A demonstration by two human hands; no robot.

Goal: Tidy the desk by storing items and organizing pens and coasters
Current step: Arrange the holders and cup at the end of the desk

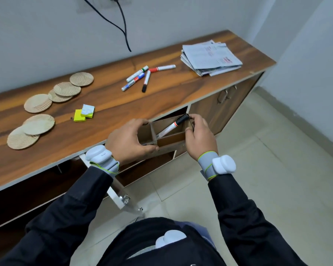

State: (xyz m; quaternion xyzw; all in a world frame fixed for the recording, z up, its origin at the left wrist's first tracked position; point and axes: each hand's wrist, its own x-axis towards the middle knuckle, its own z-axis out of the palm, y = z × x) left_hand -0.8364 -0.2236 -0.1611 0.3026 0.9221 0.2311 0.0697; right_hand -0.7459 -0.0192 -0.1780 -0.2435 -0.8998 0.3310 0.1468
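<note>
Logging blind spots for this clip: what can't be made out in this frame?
- Head view: left compartment floor of the organizer, covered by the left hand.
- Head view: lower end of the held marker, down behind the organizer's divider.
- Head view: print on the newspapers, too small and blurred.
- Head view: where the cables plug in, cut off by the top edge.

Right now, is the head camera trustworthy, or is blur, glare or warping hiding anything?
Head view: light is even, shadows faint, no harsh glare; wide-angle warp bows the desk edge; print on the loose markers is too soft to read; the cupboard under the desk is dark inside; the marker in the organizer is fairly crisp.
</note>
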